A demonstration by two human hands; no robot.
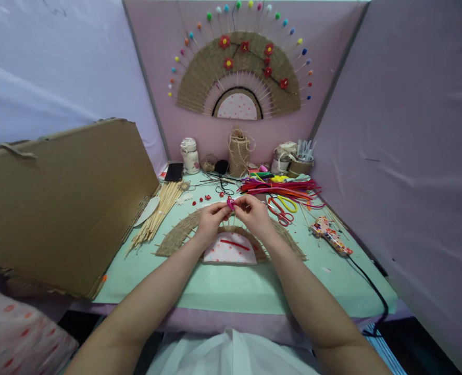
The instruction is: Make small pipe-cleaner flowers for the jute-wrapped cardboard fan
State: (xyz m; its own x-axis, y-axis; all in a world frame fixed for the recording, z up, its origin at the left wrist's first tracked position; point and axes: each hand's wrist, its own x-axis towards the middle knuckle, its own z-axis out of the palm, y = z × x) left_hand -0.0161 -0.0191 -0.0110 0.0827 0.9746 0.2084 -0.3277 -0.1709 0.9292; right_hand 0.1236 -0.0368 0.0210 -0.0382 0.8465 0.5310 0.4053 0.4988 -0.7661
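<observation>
Both hands meet right at the centre here: the left hand pinches a small, bright magenta, looped piece between thumb and fingertips, and the right hand pinches its other side, neither clearly nearer. It's up above the brown, twine-wrapped, arched fan, whose long axis runs left to right across the pale green table; the piece's own axis is too small to call. Closer to the body, below the hands, a straight red strip lies slightly aslant on the white, spotted half-round panel.
</observation>
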